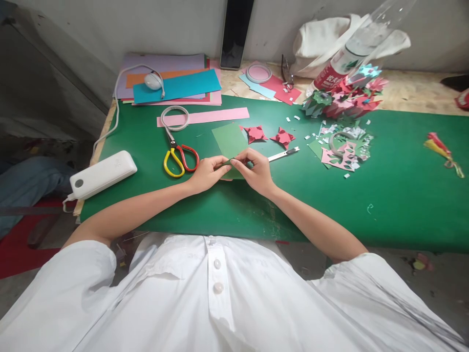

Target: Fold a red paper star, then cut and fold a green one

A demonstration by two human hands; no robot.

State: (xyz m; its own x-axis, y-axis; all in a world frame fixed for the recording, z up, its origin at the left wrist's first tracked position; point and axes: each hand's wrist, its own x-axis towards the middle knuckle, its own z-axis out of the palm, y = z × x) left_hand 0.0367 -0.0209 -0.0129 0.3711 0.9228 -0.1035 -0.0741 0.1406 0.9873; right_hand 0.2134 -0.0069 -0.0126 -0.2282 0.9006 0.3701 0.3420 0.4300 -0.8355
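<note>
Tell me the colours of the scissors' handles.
The scissors have one yellow handle and one red handle; the head view shows them best.

Green paper (230, 139), red paper stars (255, 134), pink strip (216, 116), yellow-and-red-handled scissors (173, 144)

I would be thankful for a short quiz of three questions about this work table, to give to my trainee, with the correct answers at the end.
1. Fill in: The scissors have one yellow handle and one ____ handle.
2. True or false: The two red paper shapes lie apart from each other.
3. Multiple choice: The person is handling A) the pink strip; B) green paper; C) the knife.

Key: 1. red; 2. true; 3. B.
</note>
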